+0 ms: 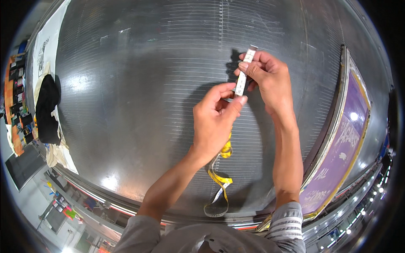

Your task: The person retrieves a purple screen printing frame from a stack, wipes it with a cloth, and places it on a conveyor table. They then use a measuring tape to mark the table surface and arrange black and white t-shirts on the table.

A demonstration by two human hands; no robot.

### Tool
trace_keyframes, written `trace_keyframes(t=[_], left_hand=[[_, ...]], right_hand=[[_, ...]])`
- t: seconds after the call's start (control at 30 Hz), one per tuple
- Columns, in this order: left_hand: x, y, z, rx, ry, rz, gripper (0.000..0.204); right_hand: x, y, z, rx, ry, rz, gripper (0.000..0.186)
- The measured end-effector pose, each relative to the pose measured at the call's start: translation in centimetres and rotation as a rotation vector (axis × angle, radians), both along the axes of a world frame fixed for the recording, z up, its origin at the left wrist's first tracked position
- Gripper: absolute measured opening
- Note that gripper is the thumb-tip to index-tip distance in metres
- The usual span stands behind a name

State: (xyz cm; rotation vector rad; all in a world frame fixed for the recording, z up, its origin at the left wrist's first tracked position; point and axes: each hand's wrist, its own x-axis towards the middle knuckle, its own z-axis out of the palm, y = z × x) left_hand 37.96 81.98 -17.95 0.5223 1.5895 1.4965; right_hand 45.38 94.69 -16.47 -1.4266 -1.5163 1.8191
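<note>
A tape measure [241, 84], white on this stretch with a metal tip at its far end, runs between my hands above a dark table. My right hand [270, 76] pinches it near the metal tip between thumb and fingers. Lower down, my left hand [217, 120] is closed on the same tape with thumb and fingertips. Past my left hand the tape drops to the table, where its yellow side shows in a bunch and loose loops reach toward my body.
The dark tabletop [135, 84] bears rows of fine ruled lines. At the right leans a framed purple screen [337, 156]. Along the left edge lie a black cloth [47, 109] and a white printed sheet [46, 46]. Beyond the left edge stands a crowded orange shelf [9, 105].
</note>
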Motion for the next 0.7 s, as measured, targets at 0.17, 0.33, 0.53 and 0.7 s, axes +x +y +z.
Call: trace_keyframes(t=[0.17,0.33,0.53,0.7], left_hand=[[-1.3,0.5,-0.1,-0.167,0.043,-0.01,0.017],[-0.6,0.3,-1.8,-0.14,0.48,-0.088,0.019],[0.2,0.4,-1.8,-0.166,0.608,-0.029,0.018],[0.1,0.5,-2.0,-0.135,0.71,-0.069,0.026]], right_hand=[[-0.5,2.0,-1.3,0.249,-0.089,0.101,0.014],[-1.3,2.7,-3.1,0.656,-0.164,0.155,0.014],[-1.6,2.3,-3.8,0.761,-0.212,0.145,0.016],[-1.7,2.2,-4.0,0.832,-0.238,0.111,0.016]])
